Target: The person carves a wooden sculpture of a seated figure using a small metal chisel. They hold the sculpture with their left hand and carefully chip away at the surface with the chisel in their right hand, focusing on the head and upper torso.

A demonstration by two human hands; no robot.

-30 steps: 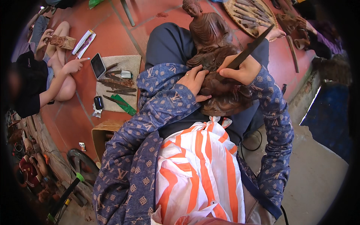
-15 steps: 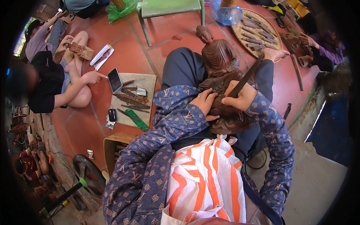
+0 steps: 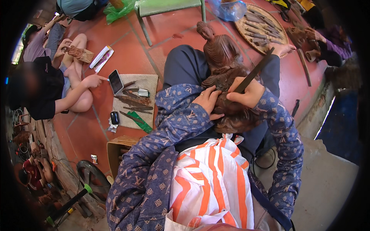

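Note:
A dark brown carved wooden Buddha statue point(image 3: 222, 52) lies between my legs, its head away from me and its carved base toward my lap. My left hand point(image 3: 208, 101) grips the side of the base with bent fingers, the thumb nearest me. In a closed fist, my right hand point(image 3: 246, 92) holds a long, dark, flat carving chisel point(image 3: 257, 71). Its shank slants up and to the right, while its working end is hidden under the hand against the carving. A white and orange striped cloth point(image 3: 212, 181) covers my lap.
At left, a mat point(image 3: 146, 82) bears several carving tools and a phone point(image 3: 115, 81), which a seated co-worker's hand point(image 3: 94, 81) touches. A round woven tray point(image 3: 283, 40) of chisels lies far right. Beyond the statue stands a green stool point(image 3: 169, 7). A cardboard box point(image 3: 113, 158) sits by my left arm.
The statue's head has shifted slightly left and farther away. My right hand and the chisel have tilted a little, with both hands keeping their hold.

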